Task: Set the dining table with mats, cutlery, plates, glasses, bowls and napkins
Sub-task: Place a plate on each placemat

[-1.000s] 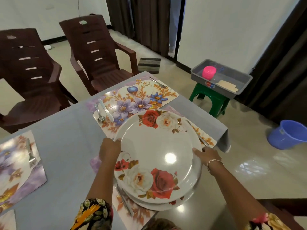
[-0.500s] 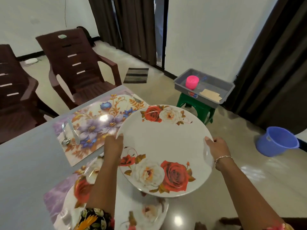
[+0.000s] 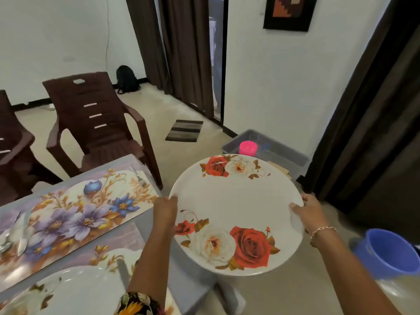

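I hold a large white plate (image 3: 236, 205) with red and white roses in the air, past the table's right end. My left hand (image 3: 165, 209) grips its left rim and my right hand (image 3: 304, 211) grips its right rim. A second rose plate (image 3: 75, 289) lies on the near floral mat (image 3: 118, 242) at the bottom left. The far floral mat (image 3: 75, 214) carries a fork (image 3: 138, 177) at its right end and a spoon (image 3: 5, 242) at the left edge.
The grey table (image 3: 156, 214) ends just left of the held plate. A brown plastic chair (image 3: 95, 123) stands behind it. A grey bin (image 3: 284, 153) with a pink cup (image 3: 248, 148) sits beyond the plate, and a blue bucket (image 3: 391, 251) stands on the floor at right.
I lifted the top plate off the stack on the near mat and carried it up and to the right, off the table's end. One plate stayed on the mat.
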A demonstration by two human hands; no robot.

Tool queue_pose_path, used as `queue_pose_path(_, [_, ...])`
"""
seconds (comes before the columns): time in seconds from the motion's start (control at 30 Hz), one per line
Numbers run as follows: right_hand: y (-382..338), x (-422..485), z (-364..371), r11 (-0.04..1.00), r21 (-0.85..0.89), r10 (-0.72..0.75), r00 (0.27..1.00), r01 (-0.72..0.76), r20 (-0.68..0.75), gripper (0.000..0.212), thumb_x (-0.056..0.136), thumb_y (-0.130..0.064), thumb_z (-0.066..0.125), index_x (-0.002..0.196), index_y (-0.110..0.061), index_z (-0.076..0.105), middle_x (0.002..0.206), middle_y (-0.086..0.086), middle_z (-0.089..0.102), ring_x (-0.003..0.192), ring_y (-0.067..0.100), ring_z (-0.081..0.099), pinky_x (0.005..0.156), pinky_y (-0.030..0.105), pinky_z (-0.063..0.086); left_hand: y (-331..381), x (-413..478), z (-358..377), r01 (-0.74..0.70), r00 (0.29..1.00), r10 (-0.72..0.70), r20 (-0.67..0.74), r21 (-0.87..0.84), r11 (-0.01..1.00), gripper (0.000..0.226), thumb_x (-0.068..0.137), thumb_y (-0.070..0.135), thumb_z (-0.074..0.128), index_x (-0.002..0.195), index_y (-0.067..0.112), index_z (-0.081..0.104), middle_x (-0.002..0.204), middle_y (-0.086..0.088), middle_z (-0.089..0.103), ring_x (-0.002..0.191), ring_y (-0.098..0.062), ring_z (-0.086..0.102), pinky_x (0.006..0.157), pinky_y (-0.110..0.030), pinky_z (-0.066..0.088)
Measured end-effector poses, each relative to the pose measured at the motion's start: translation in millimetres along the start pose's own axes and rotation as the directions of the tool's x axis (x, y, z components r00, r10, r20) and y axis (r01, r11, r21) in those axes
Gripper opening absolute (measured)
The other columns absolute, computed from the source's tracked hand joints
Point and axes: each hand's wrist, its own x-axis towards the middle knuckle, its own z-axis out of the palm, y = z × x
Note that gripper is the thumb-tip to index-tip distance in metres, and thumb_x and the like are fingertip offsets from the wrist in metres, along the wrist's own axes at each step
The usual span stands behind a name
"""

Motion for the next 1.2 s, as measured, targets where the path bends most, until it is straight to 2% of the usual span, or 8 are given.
queue_pose_path(0.33, [-64, 178, 50, 0.99, -0.13, -0.032, 0.986, 0.053, 0.163, 0.038, 0.089, -0.004, 0.055, 0.125, 0.0, 0.044, 0.119, 0.02, 0.055, 0.104, 0.037, 0.054, 0.084, 0.041, 0.044, 37, 108, 79, 0.056, 0.972, -0.075, -0.222, -0.089, 0.994, 0.011, 0.098, 0.021, 0.045, 0.098, 0.01, 0.048, 0.084, -0.008, 0.057, 0.07, -0.016, 0.055, 0.059, -0.025, 0.045])
queue_pose_path(0.5, [-104, 249, 78, 0.982, -0.162, -0.054, 0.966, 0.098, 0.254, 0.017, 0.087, 0.005, 0.053, 0.101, -0.002, 0.049, 0.116, 0.028, 0.056, 0.09, 0.028, 0.05, 0.086, 0.042, 0.042, 64, 141, 99, 0.092, 0.954, -0.105, -0.282, -0.057, 0.994, 0.018, 0.098, 0.023, 0.044, 0.098, 0.007, 0.053, 0.079, -0.007, 0.059, 0.068, -0.018, 0.06, 0.06, -0.029, 0.052])
queue_pose_path(0.57, [-120, 269, 93, 0.979, -0.164, -0.066, 0.95, 0.12, 0.306, 0.021, 0.088, 0.007, 0.05, 0.108, 0.004, 0.053, 0.111, 0.025, 0.057, 0.089, 0.026, 0.048, 0.082, 0.039, 0.04, 72, 153, 100, 0.092, 0.944, -0.111, -0.309, -0.075, 0.993, 0.021, 0.098, 0.022, 0.045, 0.096, 0.004, 0.056, 0.081, -0.012, 0.062, 0.069, -0.021, 0.063, 0.067, -0.035, 0.055])
queue_pose_path(0.67, [-145, 299, 119, 0.97, -0.187, -0.069, 0.914, 0.155, 0.4, 0.029, 0.09, 0.004, 0.05, 0.119, 0.006, 0.049, 0.103, 0.018, 0.055, 0.089, 0.027, 0.049, 0.081, 0.041, 0.042, 84, 168, 100, 0.086, 0.916, -0.129, -0.379, -0.129, 0.988, 0.019, 0.097, 0.019, 0.046, 0.09, 0.004, 0.056, 0.074, -0.009, 0.06, 0.063, -0.017, 0.06, 0.055, -0.025, 0.05])
queue_pose_path(0.83, [-194, 341, 171, 0.941, -0.178, -0.133, 0.8, 0.287, 0.585, 0.025, 0.087, 0.004, 0.053, 0.111, 0.009, 0.056, 0.094, 0.019, 0.059, 0.082, 0.027, 0.054, 0.07, 0.04, 0.047, 108, 190, 96, 0.097, 0.794, -0.178, -0.582, -0.168, 0.981, 0.027, 0.094, 0.011, 0.048, 0.068, 0.007, 0.051, 0.065, -0.006, 0.05, 0.059, -0.015, 0.048, 0.053, -0.025, 0.04])
queue_pose_path(0.93, [-218, 356, 202, 0.935, -0.137, -0.154, 0.725, 0.326, 0.672, 0.021, 0.086, 0.003, 0.053, 0.107, 0.005, 0.058, 0.087, 0.016, 0.059, 0.074, 0.028, 0.055, 0.067, 0.037, 0.048, 115, 209, 86, 0.157, 0.703, -0.254, -0.665, -0.203, 0.967, 0.019, 0.095, 0.016, 0.049, 0.09, -0.001, 0.055, 0.07, -0.007, 0.051, 0.062, -0.016, 0.049, 0.052, -0.024, 0.037])
queue_pose_path(1.03, [-240, 364, 242, 0.936, -0.089, -0.166, 0.652, 0.34, 0.739, 0.021, 0.086, 0.0, 0.055, 0.107, 0.002, 0.054, 0.089, 0.016, 0.058, 0.079, 0.031, 0.056, 0.074, 0.042, 0.05, 116, 227, 69, 0.188, 0.618, -0.312, -0.722, -0.25, 0.95, 0.028, 0.094, 0.024, 0.051, 0.108, 0.001, 0.057, 0.088, -0.012, 0.06, 0.078, -0.025, 0.059, 0.067, -0.029, 0.045])
queue_pose_path(1.2, [-276, 367, 327, 0.92, -0.045, -0.192, 0.548, 0.39, 0.814, 0.032, 0.089, -0.005, 0.055, 0.119, -0.002, 0.048, 0.103, 0.016, 0.055, 0.091, 0.032, 0.055, 0.076, 0.04, 0.05, 114, 264, 29, 0.18, 0.513, -0.337, -0.789, -0.286, 0.941, 0.027, 0.094, 0.019, 0.051, 0.11, -0.002, 0.055, 0.095, -0.014, 0.055, 0.085, -0.027, 0.053, 0.08, -0.036, 0.046])
